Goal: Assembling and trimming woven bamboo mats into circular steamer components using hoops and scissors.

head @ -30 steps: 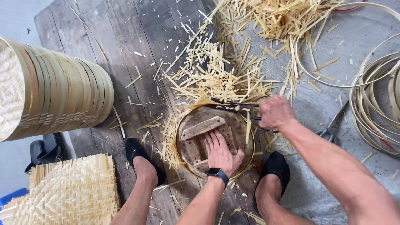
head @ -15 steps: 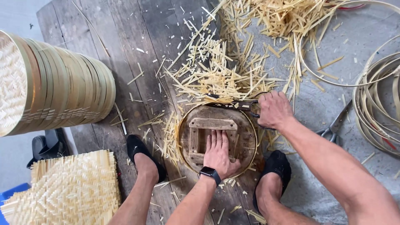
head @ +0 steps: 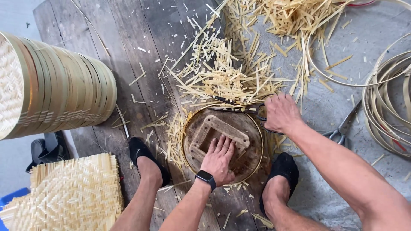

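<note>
My left hand point(head: 219, 159) presses flat, fingers spread, on a round wooden form point(head: 222, 143) ringed by a bamboo hoop, near the plank floor's front edge (between my feet). My right hand point(head: 280, 113) grips scissors point(head: 239, 108) at the hoop's far rim, beside bamboo offcuts point(head: 222, 75).

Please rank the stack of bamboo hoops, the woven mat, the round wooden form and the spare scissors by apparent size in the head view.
1. Stack of bamboo hoops
2. Woven mat, partly cropped, so unsure
3. Round wooden form
4. Spare scissors

Weathered dark wooden planks point(head: 107, 51) beside a grey concrete floor point(head: 334, 107).
</note>
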